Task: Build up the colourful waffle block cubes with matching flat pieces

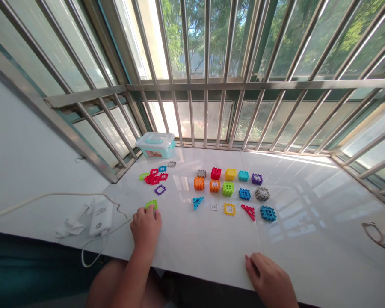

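Note:
My left hand (146, 226) is over the left part of the white table, its curled fingers on a lime-green notched building tile (152, 204), partly covered by the fingertips. Just beyond it lies a purple frame tile (159, 189). Farther back is a loose pile of red tiles (152, 179), with a blue tile (162, 169) and a grey tile (172, 164) behind. My right hand (269, 276) rests at the table's front edge, fingers loosely curled, with nothing visible in them. The nearest piece to it is a red triangle tile (249, 212).
Stacks of tiles sorted by colour, such as orange (199, 184) and yellow (230, 174), stand mid-table. A lidded box (156, 145) is at the back left. A white power bank (101, 217) with a cable lies left; scissors (377, 235) lie right. Window bars line the back.

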`<state>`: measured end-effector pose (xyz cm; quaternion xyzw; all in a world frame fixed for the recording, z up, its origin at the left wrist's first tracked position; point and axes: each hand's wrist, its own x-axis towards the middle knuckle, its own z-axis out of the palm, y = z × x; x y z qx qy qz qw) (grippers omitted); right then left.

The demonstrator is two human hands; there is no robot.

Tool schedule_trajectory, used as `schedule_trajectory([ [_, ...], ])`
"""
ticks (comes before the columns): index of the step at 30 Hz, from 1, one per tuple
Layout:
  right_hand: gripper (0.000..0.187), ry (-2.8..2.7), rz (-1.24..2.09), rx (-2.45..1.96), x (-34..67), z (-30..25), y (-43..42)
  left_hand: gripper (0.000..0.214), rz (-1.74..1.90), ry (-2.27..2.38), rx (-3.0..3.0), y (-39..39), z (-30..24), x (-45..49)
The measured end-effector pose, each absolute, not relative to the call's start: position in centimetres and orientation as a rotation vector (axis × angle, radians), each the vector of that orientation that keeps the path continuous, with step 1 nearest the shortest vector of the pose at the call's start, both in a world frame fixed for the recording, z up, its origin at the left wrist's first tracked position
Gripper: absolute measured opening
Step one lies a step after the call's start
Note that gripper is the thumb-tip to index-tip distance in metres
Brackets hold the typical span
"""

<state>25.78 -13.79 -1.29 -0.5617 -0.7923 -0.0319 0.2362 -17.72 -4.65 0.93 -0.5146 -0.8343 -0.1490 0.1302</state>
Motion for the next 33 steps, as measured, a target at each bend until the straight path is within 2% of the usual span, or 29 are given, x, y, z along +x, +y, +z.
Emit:
schedule_trajectory([
  [8,0.037,-2.181,-0.086,-1.568,25.6,-1.0,-13.8,0.022,-0.691,-2.091,-2.083,-10.3,0.1,-7.9],
  [16,0.036,-2.186,-0.076,-1.572,25.5,-0.7,-13.8,0.042,-0.9,-1.915,-2.483,-10.2,1.4,-0.6],
  [22,0.035,-2.183,-0.064,-1.566,25.5,-0.7,-13.7,0.018,-1.453,-2.068,-2.33,-5.4,2.6,-5.3],
  [25,0.035,-2.182,-0.063,-1.563,25.5,-0.7,-13.7,0.02,-1.993,-2.308,-2.188,-1.4,3.1,-9.5],
  [27,0.035,-2.181,-0.071,-1.562,25.5,-0.7,-13.7,0.026,-2.717,-2.332,-1.906,1.2,3.2,-12.1],
  [29,0.036,-2.179,-0.083,-1.561,25.5,-0.6,-13.7,0.033,-3.429,-2.093,-1.517,3.2,3.1,-14.0],
  [30,0.036,-2.176,-0.089,-1.562,25.4,-0.6,-13.8,0.034,-3.665,-1.971,-1.32,3.9,3.0,-14.6],
  [33,0.037,-2.168,-0.095,-1.577,25.4,-0.5,-13.7,0.034,-3.989,-1.825,-1.11,4.7,2.6,-15.3],
])
